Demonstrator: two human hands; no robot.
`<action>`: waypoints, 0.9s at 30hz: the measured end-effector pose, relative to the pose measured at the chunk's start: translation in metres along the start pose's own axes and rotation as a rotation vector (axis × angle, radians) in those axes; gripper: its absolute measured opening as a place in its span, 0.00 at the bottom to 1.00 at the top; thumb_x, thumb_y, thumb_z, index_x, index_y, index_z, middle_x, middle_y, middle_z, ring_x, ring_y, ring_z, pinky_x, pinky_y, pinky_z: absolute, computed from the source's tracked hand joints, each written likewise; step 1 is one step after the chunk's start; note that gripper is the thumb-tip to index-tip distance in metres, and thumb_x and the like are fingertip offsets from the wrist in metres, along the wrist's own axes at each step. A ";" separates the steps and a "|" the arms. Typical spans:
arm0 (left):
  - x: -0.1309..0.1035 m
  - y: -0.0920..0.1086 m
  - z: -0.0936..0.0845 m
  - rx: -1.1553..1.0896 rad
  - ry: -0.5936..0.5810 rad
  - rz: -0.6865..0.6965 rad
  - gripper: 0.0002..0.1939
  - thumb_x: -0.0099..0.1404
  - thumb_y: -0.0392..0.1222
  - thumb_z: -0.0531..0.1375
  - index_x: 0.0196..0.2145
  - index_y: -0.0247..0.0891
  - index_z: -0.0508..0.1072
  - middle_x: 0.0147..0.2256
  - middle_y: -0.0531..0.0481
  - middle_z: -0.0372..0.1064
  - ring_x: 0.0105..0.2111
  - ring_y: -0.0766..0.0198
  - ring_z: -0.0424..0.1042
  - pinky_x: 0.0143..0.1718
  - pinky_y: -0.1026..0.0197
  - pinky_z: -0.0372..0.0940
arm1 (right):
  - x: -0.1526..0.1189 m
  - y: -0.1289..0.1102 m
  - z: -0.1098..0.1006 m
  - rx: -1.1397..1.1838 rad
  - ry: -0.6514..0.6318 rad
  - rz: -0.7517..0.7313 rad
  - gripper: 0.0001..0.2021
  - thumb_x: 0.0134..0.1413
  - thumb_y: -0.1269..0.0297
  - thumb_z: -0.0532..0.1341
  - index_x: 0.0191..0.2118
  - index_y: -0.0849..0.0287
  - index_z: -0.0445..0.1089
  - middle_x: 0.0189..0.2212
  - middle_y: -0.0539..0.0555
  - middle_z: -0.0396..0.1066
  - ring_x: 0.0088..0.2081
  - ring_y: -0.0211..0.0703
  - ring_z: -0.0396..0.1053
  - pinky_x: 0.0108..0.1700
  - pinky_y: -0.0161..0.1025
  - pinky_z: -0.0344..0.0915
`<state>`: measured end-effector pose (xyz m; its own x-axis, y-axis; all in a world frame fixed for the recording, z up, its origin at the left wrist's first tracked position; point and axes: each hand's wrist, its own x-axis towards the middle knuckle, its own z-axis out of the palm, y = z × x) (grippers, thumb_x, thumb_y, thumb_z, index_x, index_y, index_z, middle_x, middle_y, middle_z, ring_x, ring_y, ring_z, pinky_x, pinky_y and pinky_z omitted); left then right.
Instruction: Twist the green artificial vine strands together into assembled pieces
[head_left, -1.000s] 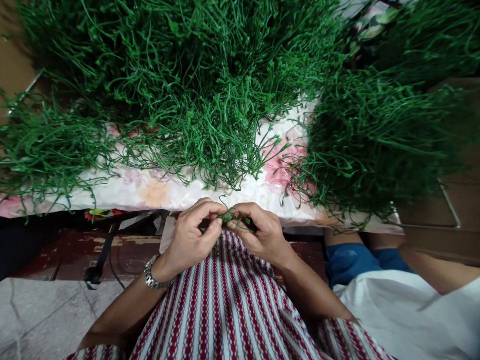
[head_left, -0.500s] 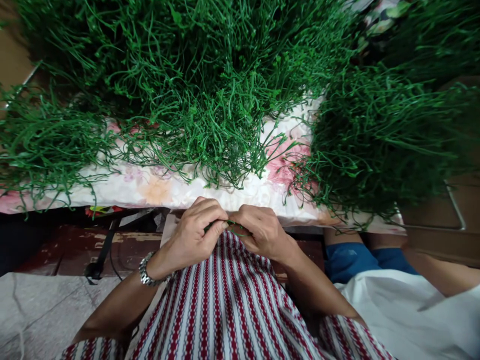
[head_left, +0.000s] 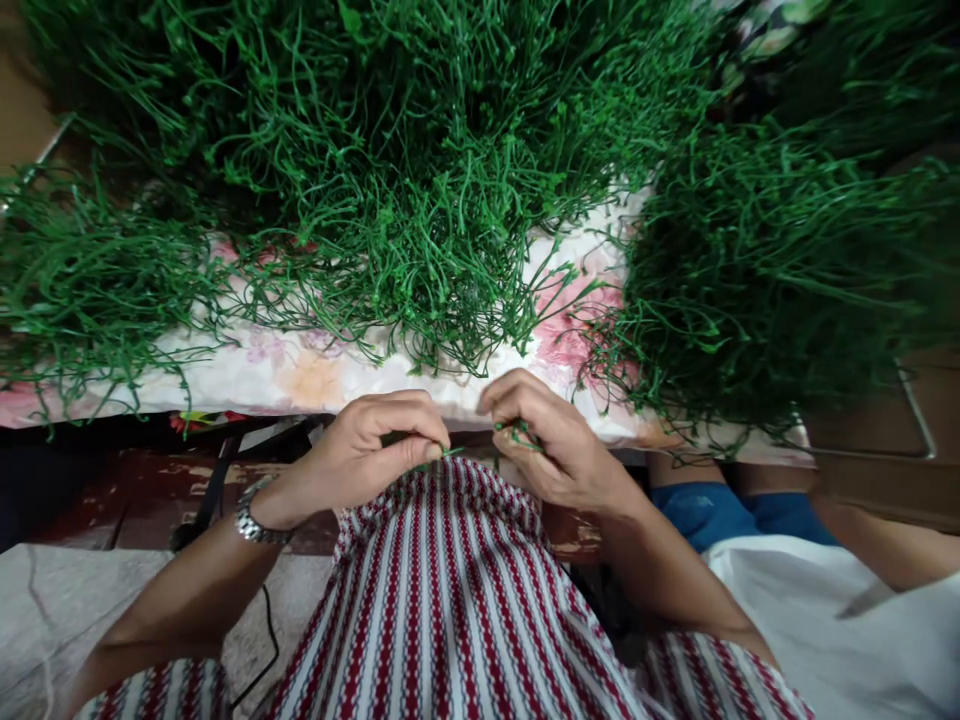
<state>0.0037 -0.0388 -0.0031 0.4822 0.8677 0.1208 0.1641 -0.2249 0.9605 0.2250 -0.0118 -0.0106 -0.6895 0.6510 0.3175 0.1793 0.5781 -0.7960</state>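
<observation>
My left hand [head_left: 382,445], with a metal watch [head_left: 257,512] at the wrist, pinches a thin green stem [head_left: 454,451] whose tip sticks out past the thumb. A little to the right, my right hand [head_left: 551,445] is curled around small green stems [head_left: 519,433] with budded tips. The two hands are apart, above my striped lap and in front of the table edge. Beyond them a big heap of thin green stems [head_left: 420,140], glossy and tangled, covers much of the tabletop. Whether the stems are real or plastic I cannot tell.
A floral cloth [head_left: 360,385] covers the table up to its front edge. More stems form a smaller heap [head_left: 750,270] at the right and a pile [head_left: 82,280] at the left. Another person's knee in blue shorts [head_left: 705,515] is close by on the right.
My hands were together at the stems and have drawn apart, the left one going left and the right one right. Green stems now show in my right hand's fingers.
</observation>
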 end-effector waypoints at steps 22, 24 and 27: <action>-0.012 -0.001 0.027 0.281 0.028 0.034 0.07 0.62 0.28 0.51 0.28 0.35 0.64 0.25 0.53 0.59 0.27 0.69 0.60 0.29 0.66 0.56 | -0.002 0.003 0.026 -0.028 -0.263 -0.148 0.08 0.53 0.77 0.49 0.29 0.60 0.60 0.24 0.51 0.61 0.28 0.37 0.58 0.32 0.33 0.58; -0.018 0.004 0.022 0.333 -0.079 0.075 0.08 0.61 0.26 0.50 0.28 0.35 0.65 0.26 0.53 0.60 0.27 0.69 0.61 0.28 0.66 0.56 | -0.004 -0.002 0.016 0.059 -0.377 -0.209 0.09 0.54 0.76 0.48 0.27 0.60 0.59 0.24 0.51 0.61 0.28 0.37 0.59 0.32 0.33 0.59; -0.026 0.004 0.005 0.307 0.055 0.026 0.09 0.61 0.27 0.52 0.27 0.36 0.66 0.25 0.52 0.63 0.26 0.68 0.62 0.26 0.66 0.56 | -0.010 -0.010 -0.006 0.230 -0.479 -0.228 0.12 0.58 0.73 0.45 0.28 0.60 0.61 0.22 0.51 0.61 0.26 0.35 0.60 0.31 0.33 0.59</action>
<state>-0.0033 -0.0642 -0.0039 0.4440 0.8805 0.1660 0.4087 -0.3638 0.8370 0.2343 -0.0214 -0.0033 -0.9433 0.1963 0.2678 -0.1312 0.5206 -0.8437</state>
